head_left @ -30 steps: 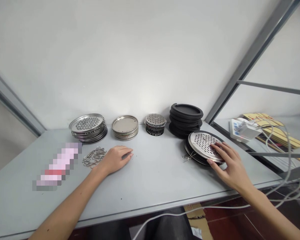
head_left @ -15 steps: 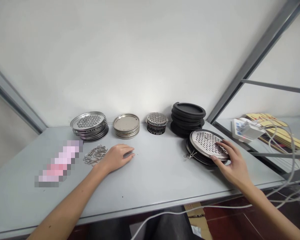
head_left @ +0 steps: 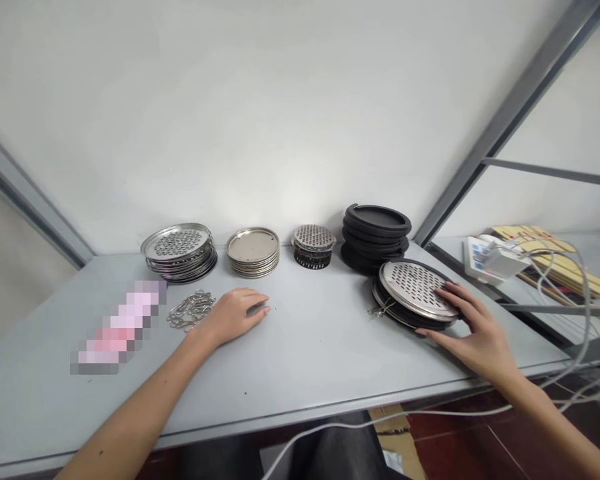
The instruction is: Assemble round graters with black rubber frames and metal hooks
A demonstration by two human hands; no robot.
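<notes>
My right hand (head_left: 480, 338) grips the right side of a stack of round plates, fingers over the upper rim and thumb low on the near edge. A perforated metal plate (head_left: 415, 288) tops this slightly tilted stack, with black discs (head_left: 400, 316) beneath. A small wire clip (head_left: 383, 309) sticks out at its left edge. Resting on the table, my left hand (head_left: 235, 315) is empty, thumb and fingers apart. Just left of it lies a pile of metal wire clips (head_left: 190, 309), partly hidden by the wrist.
Along the wall stand stacks of large perforated plates (head_left: 177, 243), plain metal lids (head_left: 253, 245), small perforated discs (head_left: 314, 237) and black rimmed discs (head_left: 377, 220). A blurred pink object (head_left: 125, 320) lies left. White cables (head_left: 585, 320) and a power strip (head_left: 475, 260) are beyond the right frame.
My right hand has shifted slightly right and down, its thumb sliding from the top plate to the stack's lower edge. My left hand stays where it was.
</notes>
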